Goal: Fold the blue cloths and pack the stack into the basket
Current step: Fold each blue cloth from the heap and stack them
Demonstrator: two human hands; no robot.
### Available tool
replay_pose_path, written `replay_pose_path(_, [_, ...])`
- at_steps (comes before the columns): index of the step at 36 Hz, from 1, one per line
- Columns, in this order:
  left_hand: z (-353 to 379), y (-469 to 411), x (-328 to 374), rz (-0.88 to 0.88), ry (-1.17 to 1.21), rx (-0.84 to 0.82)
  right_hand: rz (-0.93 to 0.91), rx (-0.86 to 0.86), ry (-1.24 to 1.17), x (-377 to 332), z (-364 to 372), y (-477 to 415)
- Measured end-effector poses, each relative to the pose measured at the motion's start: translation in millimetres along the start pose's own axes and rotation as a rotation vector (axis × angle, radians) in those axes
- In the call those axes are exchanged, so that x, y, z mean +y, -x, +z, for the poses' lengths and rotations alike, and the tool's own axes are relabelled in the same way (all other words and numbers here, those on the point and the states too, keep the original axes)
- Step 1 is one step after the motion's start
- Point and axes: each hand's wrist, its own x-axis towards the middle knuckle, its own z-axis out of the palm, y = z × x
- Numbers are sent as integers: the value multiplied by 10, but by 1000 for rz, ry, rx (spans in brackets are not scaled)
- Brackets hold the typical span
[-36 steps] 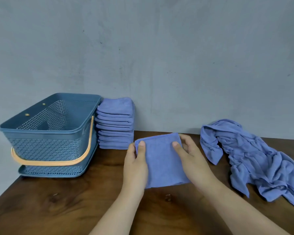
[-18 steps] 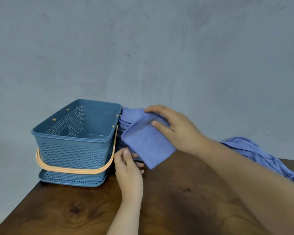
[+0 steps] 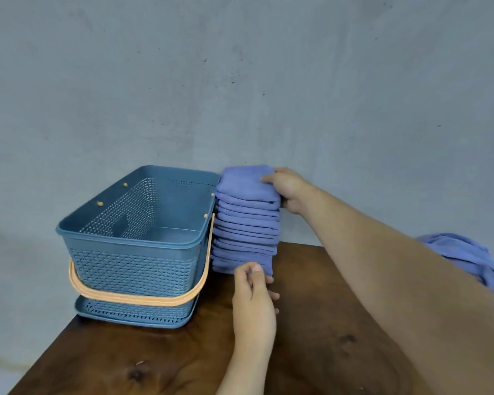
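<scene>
The stack of folded blue cloths (image 3: 247, 220) stands on the wooden table (image 3: 325, 309), between the two hands and touching the blue plastic basket (image 3: 131, 269), which sits just left of them and holds nothing that can be seen. The right hand (image 3: 290, 189) clasps the stack's upper right edge, fingers laid over the top cloth and thumb tucked against the side a few layers down. The left hand (image 3: 253, 289) is curled at the stack's lower front corner, thumb touching the bottom cloth; whether it actually grips cannot be told. The pile looks light but soft and tall, so it will likely slump or shear if lifted by one edge. The better hold is probably one palm under the base and one pressing on top. Unfolded cloths (image 3: 468, 258) lie beyond the right forearm
</scene>
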Motion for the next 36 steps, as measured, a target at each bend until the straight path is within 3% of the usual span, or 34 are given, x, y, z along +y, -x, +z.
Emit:
replay_pose_path(11, [20,-29,-72,-2,-4,-12,154,64,36,18,-58,-13])
replay_pose_path(18, [8,-10,-63,4,-37,-32,125,151,239,5,-15,-89])
replay_pose_path(22, [-2,7,-64,-1,-53,-42,139,192,112,159,-122,-38])
replay_pose_path(28, [7,18,-62,7,-62,-70,-94,225,292,801,-543,806])
replay_pose_path(36, [138,199,-94,144,-329,-278,-43,178,339,1547,-1318,2418])
